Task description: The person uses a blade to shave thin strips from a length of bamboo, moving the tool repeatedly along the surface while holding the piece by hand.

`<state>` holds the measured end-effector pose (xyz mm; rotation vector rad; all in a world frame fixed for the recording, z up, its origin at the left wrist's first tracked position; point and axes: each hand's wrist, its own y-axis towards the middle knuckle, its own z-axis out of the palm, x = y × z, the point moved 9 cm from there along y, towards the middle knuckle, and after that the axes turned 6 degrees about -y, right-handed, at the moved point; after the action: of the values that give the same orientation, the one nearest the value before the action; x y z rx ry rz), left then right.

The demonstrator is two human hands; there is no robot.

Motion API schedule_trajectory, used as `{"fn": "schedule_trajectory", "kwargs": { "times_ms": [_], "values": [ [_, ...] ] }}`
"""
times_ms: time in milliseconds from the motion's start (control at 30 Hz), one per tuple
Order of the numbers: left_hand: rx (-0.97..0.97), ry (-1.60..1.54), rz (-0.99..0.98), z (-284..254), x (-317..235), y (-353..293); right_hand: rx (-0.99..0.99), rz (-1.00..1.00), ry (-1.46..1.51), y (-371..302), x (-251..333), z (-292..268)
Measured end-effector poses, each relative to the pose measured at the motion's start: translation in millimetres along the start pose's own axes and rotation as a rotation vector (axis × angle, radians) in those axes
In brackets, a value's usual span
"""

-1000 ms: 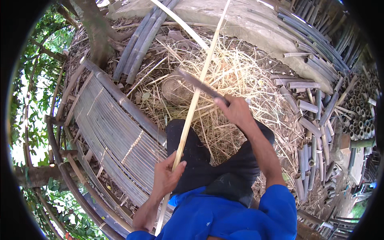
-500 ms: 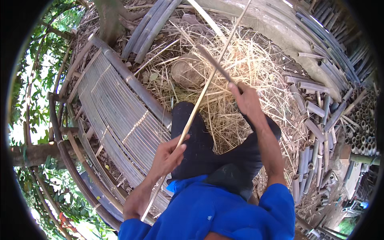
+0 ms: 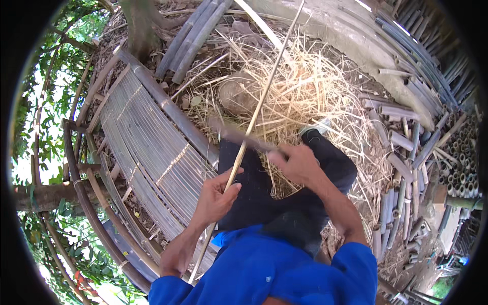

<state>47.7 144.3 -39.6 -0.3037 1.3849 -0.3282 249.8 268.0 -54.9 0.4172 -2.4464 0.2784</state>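
A long, thin bamboo strip [image 3: 265, 94] slants across the middle, from the far edge down past my left forearm. My left hand [image 3: 216, 201] is closed round it above my left thigh. In my right hand [image 3: 297, 163] is the handle of a dark knife [image 3: 244, 138], its blade blurred by motion. The blade crosses the strip a little beyond my left hand; whether it touches the strip I cannot tell. Pale shavings [image 3: 305, 81] lie heaped on the ground beyond my knees, next to a rounded brown block [image 3: 238, 94].
To the left stands a slatted bamboo bench [image 3: 147, 127] with a thick pole along its edge. Bamboo poles [image 3: 190, 38] lie at the far left near a tree trunk [image 3: 140, 25]. Cut bamboo pieces [image 3: 401, 137] are piled on the right beside a low ledge [image 3: 356, 51].
My right hand has brought the knife nearer and to the left, down along the strip. The strip's far end has shifted left; my left hand keeps its hold.
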Motion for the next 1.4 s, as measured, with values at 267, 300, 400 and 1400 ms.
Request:
{"fn": "schedule_trajectory", "kwargs": {
  "times_ms": [267,300,400,1400],
  "values": [
    [0.014,0.039,-0.066,3.6,-5.1,-29.1,0.003,-0.055,-0.146,45.5,-23.1,-31.0],
    [-0.005,0.044,-0.116,-0.1,-2.6,-40.8,-0.022,-0.003,-0.104,58.8,-33.9,-36.5],
    [-0.011,0.076,-0.147,-0.8,4.7,-71.3,-0.019,0.269,-0.111,103.0,-92.4,-73.1],
    [-0.181,0.293,0.035,-19.4,-11.7,3.7,-0.117,0.039,0.065,41.9,-20.6,-22.2]
  ]
}}
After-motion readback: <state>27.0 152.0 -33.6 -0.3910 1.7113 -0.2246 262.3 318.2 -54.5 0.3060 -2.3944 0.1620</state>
